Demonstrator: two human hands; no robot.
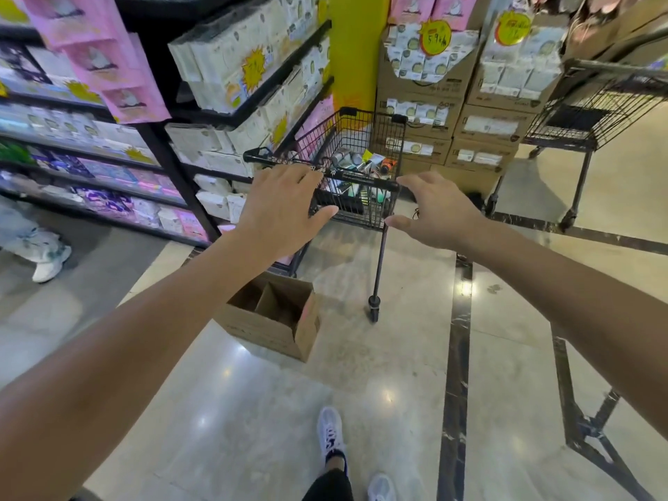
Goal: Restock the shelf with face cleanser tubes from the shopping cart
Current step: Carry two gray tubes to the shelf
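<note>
A black wire shopping cart point(388, 139) stands in the aisle ahead of me. Several cleanser tubes and bottles point(356, 162) lie in its basket. My left hand point(282, 207) is stretched out, fingers spread, over the left part of the cart's black handle bar point(356, 177); whether it touches the bar I cannot tell. My right hand point(439, 211) is stretched out too, fingers relaxed, with its fingertips at the bar's right end. Neither hand holds anything. Store shelves point(155, 139) with boxed and packaged goods run along the left.
An open cardboard box point(274, 314) sits on the floor just in front of the cart's left side. Stacked cartons point(480, 135) stand behind the cart beside a yellow pillar point(352, 52). A second wire cart point(592, 110) is at right. Another person's shoe point(47, 263) shows at left.
</note>
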